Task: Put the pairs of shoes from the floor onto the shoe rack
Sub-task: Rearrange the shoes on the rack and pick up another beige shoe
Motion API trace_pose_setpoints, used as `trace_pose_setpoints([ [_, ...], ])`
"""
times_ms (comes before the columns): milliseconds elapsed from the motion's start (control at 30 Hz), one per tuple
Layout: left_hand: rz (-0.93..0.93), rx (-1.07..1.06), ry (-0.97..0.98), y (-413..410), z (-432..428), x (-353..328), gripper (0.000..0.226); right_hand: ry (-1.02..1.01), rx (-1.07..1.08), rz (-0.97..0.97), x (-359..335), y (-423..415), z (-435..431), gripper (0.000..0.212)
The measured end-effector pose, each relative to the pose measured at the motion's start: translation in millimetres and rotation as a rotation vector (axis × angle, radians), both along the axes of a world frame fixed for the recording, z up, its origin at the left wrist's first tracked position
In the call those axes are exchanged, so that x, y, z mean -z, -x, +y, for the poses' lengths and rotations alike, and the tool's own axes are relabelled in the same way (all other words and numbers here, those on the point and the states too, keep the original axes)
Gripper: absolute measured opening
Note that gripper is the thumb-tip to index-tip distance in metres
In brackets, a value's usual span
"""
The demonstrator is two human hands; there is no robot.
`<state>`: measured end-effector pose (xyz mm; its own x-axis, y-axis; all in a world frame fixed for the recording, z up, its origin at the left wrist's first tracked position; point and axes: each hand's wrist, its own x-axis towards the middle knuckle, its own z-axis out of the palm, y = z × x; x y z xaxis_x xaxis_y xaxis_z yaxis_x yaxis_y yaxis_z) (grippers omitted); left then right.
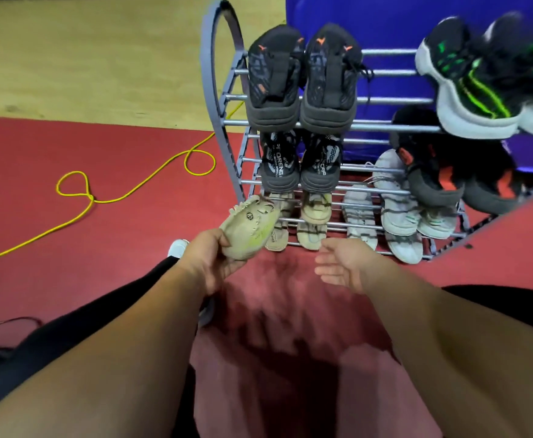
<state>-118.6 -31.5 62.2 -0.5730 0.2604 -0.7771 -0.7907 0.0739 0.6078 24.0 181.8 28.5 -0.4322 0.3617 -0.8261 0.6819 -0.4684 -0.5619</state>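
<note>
**Head view, single entry.**

Item 1: beige shoe (250,228). It is off the floor (69,222) and held in the air just in front of the left end of the shoe rack (217,90), at the front edge of the bottom shelf. I read its long axis as running from the palm up and to the right, with the far end near the rack's left upright. The toothed underside seems to face the camera.

Item 2: left hand (216,263). Its fingers are curled round the near end of the beige shoe and grip it from below and behind.

Item 3: right hand (337,268). It is spread and relaxed with nothing in it, near the front edge of the bottom shelf, to the right of the held shoe and apart from it.

Item 4: bottom shelf, left end. Two beige shoes (314,221) already lie there. The held one partly hides one of them, so I cannot tell how much free bar is left.

Item 5: upper shelves. A dark pair (303,86) sits on top and a black-and-grey pair (303,167) below it.

Judgement: the left hand is the nearer one (it has the shoe). The coming move depends on turning the long axis to cross the bars, toe inward.

Also present: yellow cord (132,192) on the floor.
</note>
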Motion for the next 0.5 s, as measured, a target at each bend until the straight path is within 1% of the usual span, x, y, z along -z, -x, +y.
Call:
trace_pose_setpoints([
  [100, 0.045, 0.115, 0.071, 6.0, -15.1, -18.3, 0.041, -0.021, 0.039, 0.027, -7.5, -6.9, 2.1, 0.045],
  [200, 0.076, 0.162, 0.103, 3.6, -27.9, -23.0, 0.039, -0.046, 0.086, 0.04, -6.6, -14.7, 5.1, 0.053],
  [367, 0.025, 0.193, -0.013, -21.7, -17.5, -13.5, 0.035, -0.039, 0.119, 0.022, -0.7, -28.3, 5.2, 0.066],
  [433, -0.002, 0.233, -0.007, -28.6, -10.7, -8.3, 0.033, 0.024, 0.135, 0.041, -0.6, -28.2, 5.4, 0.064],
  [500, -0.02, 0.272, 0.011, -29.9, -6.0, -3.8, 0.032, 0.086, 0.157, 0.076, -2.5, -27.2, 6.7, 0.05],
])
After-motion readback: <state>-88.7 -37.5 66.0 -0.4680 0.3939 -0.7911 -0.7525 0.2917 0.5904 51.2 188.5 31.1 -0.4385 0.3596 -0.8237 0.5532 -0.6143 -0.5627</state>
